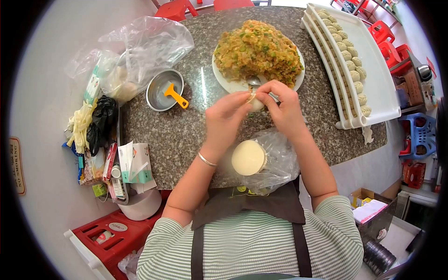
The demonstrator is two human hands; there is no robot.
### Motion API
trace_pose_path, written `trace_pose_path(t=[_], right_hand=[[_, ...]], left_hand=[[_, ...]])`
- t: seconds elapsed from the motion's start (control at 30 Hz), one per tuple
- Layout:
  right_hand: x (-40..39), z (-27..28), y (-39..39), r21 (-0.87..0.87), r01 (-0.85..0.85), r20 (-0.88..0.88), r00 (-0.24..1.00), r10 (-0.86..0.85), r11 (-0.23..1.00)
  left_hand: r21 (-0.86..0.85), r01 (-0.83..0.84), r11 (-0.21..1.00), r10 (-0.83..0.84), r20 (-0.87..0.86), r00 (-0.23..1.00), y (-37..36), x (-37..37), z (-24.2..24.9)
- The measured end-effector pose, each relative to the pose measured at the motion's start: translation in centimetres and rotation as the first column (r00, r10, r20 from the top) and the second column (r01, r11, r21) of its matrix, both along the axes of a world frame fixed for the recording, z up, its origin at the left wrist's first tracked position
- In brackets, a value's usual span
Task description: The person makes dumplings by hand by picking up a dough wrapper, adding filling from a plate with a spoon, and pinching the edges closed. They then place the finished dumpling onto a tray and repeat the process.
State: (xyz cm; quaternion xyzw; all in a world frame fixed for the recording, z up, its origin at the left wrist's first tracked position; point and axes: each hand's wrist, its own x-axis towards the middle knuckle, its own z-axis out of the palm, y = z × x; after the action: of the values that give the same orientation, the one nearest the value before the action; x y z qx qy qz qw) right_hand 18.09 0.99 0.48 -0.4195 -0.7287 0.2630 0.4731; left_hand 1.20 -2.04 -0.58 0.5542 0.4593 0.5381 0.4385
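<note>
Between my two hands is a partly folded dumpling (256, 105), its pale wrapper gathered at the top. My left hand (227, 117) pinches it from one side, with a silver bangle on that wrist. On the other side, the fingers of my right hand (285, 108) are closed on the wrapper edge. A spoon (254, 81) shows just beyond the fingers, its handle partly hidden by my right hand. Behind it, a white plate (226, 85) carries a tall heap of chopped filling (259, 49). Close to my body, a stack of round wrappers (248, 157) lies on a clear plastic bag (281, 161).
Stacked white trays (373, 70) with rows of pleated dumplings (351, 65) stand at the right. Left of the plate sits a metal bowl (154, 93) with a yellow-handled scraper (176, 96). A large plastic bag (154, 42), gloves (83, 122) and boxes line the speckled table's (158, 135) left edge.
</note>
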Motion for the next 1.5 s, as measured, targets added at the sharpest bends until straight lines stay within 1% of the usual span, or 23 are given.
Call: trace_pose_path(t=[0.07,0.1,0.17,0.23,0.3,0.37,0.4,0.5,0.6,0.63,0.67,0.7,0.77,0.8,0.9,0.97,1.13,1.2,1.27,1.33,1.4,1.47,1.5], right_hand=[[0.4,0.3,0.1,-0.297,-0.079,-0.179,0.983,0.026,0.952],[0.4,0.2,0.2,-0.297,-0.079,-0.179,0.983,0.026,0.952],[0.3,0.1,0.4,-0.204,-0.115,-0.132,0.987,0.089,0.972],[0.4,0.2,0.1,-0.176,-0.097,-0.077,0.993,0.084,0.98],[0.3,0.1,0.0,-0.145,-0.081,-0.023,0.997,0.078,0.986],[-0.1,-0.4,0.0,-0.034,-0.066,-0.049,0.997,0.065,0.997],[-0.2,-0.3,0.0,-0.033,-0.069,-0.049,0.997,0.067,0.997],[-0.3,0.1,-0.3,-0.04,-0.061,-0.059,0.997,0.059,0.997],[-0.2,0.1,-0.3,-0.099,-0.013,-0.121,0.993,0.001,0.995],[0.1,0.1,-0.2,-0.182,-0.051,-0.151,0.988,0.023,0.982],[0.2,0.1,-0.2,-0.263,-0.09,-0.183,0.982,0.042,0.961],[0.2,0.3,-0.1,-0.263,-0.092,-0.181,0.982,0.045,0.96],[0.3,0.8,0.1,-0.181,-0.099,-0.096,0.992,0.083,0.978],[0.2,0.9,0.0,-0.182,-0.1,-0.095,0.992,0.083,0.978],[-0.2,0.8,-0.4,-0.126,-0.046,-0.05,0.998,0.04,0.991],[-0.6,0.4,-0.5,-0.127,-0.026,-0.11,0.994,0.012,0.992],[-0.5,0.3,-0.5,-0.062,-0.042,-0.039,0.998,0.039,0.997],[-0.5,0.2,-0.4,-0.036,-0.03,-0.011,0.999,0.03,0.999],[-0.6,0.1,-0.5,0.021,0.003,0.004,1.0,-0.003,1.0],[-0.6,-0.2,-0.5,0.005,0.012,-0.012,1.0,-0.012,1.0],[-0.5,0.1,-0.5,-0.009,0.023,-0.026,0.999,-0.023,1.0],[-0.3,1.0,-0.6,-0.223,-0.041,-0.073,0.997,0.025,0.974],[-0.2,0.9,-0.4,-0.223,-0.043,-0.071,0.997,0.028,0.974]], left_hand=[[0.054,0.02,0.998,-0.021,0.032,0.999,0.3,-0.2,-0.5],[0.108,0.037,0.993,-0.044,0.062,0.997,0.4,-0.2,-0.6],[0.103,0.051,0.993,-0.059,0.075,0.995,0.3,-0.2,-0.5],[0.098,0.064,0.993,-0.072,0.087,0.994,0.2,0.0,-0.5],[0.015,0.055,0.998,-0.057,0.221,0.974,0.0,0.2,-0.4],[-0.004,0.021,1.0,-0.02,0.232,0.972,0.1,0.2,-0.5],[-0.023,-0.015,1.0,0.02,0.243,0.97,0.1,0.2,-0.5],[-0.047,-0.003,0.999,0.014,0.239,0.971,0.2,-0.1,-0.7],[-0.102,0.026,0.994,0.004,0.276,0.961,0.2,-0.1,-0.5],[-0.101,0.023,0.995,0.006,0.278,0.961,0.2,-0.1,-0.5],[-0.059,0.03,0.998,-0.014,0.256,0.967,0.1,-0.1,-0.4],[-0.017,0.039,0.999,-0.034,0.233,0.972,0.1,-0.1,-0.3],[-0.001,0.051,0.999,-0.049,0.234,0.971,0.0,-0.1,-0.3],[0.015,0.066,0.998,-0.067,0.233,0.97,0.0,-0.1,-0.2],[0.013,0.048,0.999,-0.05,0.201,0.978,-0.1,0.0,-0.1],[0.006,0.026,1.0,-0.027,0.203,0.979,0.1,-0.1,-0.6],[-0.076,0.0,0.997,0.016,0.2,0.98,-0.1,0.1,0.0],[0.114,-0.06,0.992,0.064,-0.028,0.998,-0.1,0.2,0.7],[0.159,-0.06,0.986,0.068,-0.048,0.997,0.2,-0.1,-0.6],[0.203,-0.06,0.977,0.076,-0.068,0.995,0.4,-0.3,-0.7],[0.119,-0.016,0.993,0.018,-0.017,1.0,0.4,-0.3,-0.4],[0.079,0.013,0.997,-0.017,0.04,0.999,0.4,-0.4,-0.4],[0.04,0.046,0.998,-0.05,0.095,0.994,0.4,-0.4,-0.4]])
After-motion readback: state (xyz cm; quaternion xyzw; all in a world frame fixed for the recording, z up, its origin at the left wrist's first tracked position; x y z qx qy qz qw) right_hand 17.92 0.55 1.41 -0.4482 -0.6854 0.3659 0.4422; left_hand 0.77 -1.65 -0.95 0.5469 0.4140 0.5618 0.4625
